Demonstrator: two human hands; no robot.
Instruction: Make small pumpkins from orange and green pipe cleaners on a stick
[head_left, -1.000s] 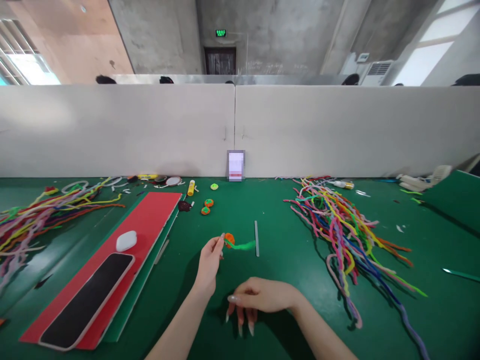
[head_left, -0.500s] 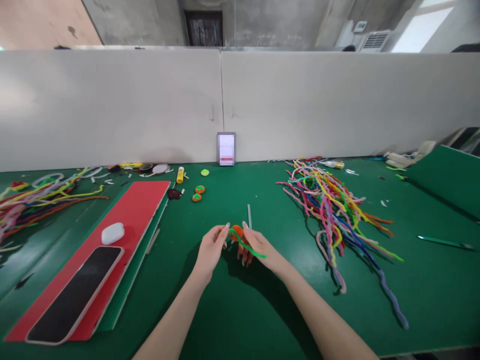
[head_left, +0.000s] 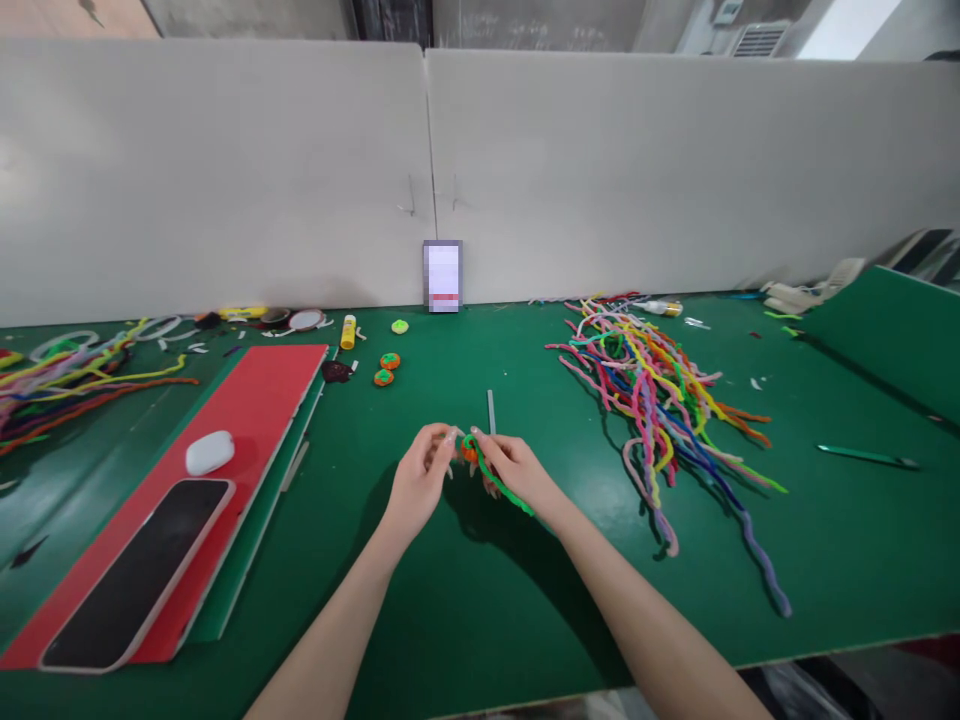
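Note:
Over the middle of the table, a small orange pipe cleaner coil (head_left: 469,453) sits between my fingertips. A bright green pipe cleaner (head_left: 501,485) curls on top of it, and its long tail runs down along my right hand (head_left: 517,468). The right thumb and fingers are closed on the coil and the green strand. My left hand (head_left: 421,470) is pinched at the coil's left side; what lies between its fingertips is too small to make out. Beyond, two orange-and-green coils (head_left: 387,368) and a paler green coil (head_left: 400,327) lie on the table.
A pipe cleaner heap (head_left: 645,390) spreads to the right, with a green pen-like tool (head_left: 866,456) beyond it. On the left, a phone (head_left: 139,575) and white earbud case (head_left: 210,453) rest on a red board (head_left: 270,400). A grey strip (head_left: 491,410) lies behind my hands; a glue stick (head_left: 348,332) stands further back.
The view has tilted down and shifted slightly. The green strand now curls tighter on the orange coil, and its tail lies closer along my right hand.

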